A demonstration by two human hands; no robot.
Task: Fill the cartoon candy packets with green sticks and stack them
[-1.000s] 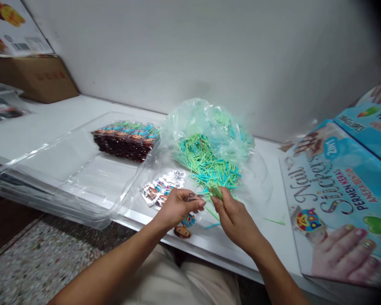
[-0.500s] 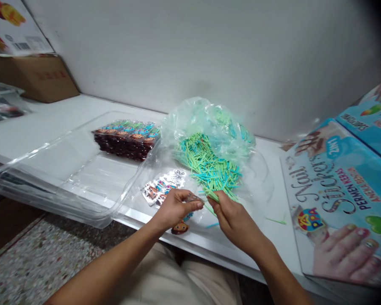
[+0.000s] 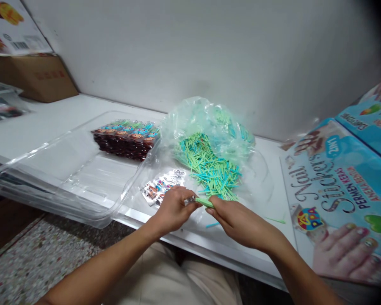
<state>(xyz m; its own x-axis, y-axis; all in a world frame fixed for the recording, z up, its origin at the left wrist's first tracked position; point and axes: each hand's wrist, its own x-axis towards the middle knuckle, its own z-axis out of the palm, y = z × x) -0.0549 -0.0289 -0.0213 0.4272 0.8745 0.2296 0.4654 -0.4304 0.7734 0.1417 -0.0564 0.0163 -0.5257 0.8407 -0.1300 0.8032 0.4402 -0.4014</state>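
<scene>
My left hand (image 3: 176, 209) is closed, thumb against fingers, on a small printed plastic packet that its fingers mostly hide. My right hand (image 3: 236, 219) pinches a small bundle of light green sticks (image 3: 205, 203). The bundle's far end meets the left fingertips at the packet; whether it is inside cannot be made out. Just behind the hands, a pile of green and blue sticks (image 3: 214, 171) spills from a clear plastic bag (image 3: 193, 114). Flat shiny packets with a cartoon face (image 3: 152, 191) lie beside my left hand.
On the left, a clear plastic tray (image 3: 79, 178) holds a stack of filled packets (image 3: 123, 140). A printed blue box (image 3: 333, 199) stands at the right. A cardboard box (image 3: 41, 78) is at the back left. Loose sticks lie near the table's front edge (image 3: 241, 250).
The green bundle in my right hand has come level and up to the left fingertips. The packet's cartoon face, visible below my left hand before, is now hidden.
</scene>
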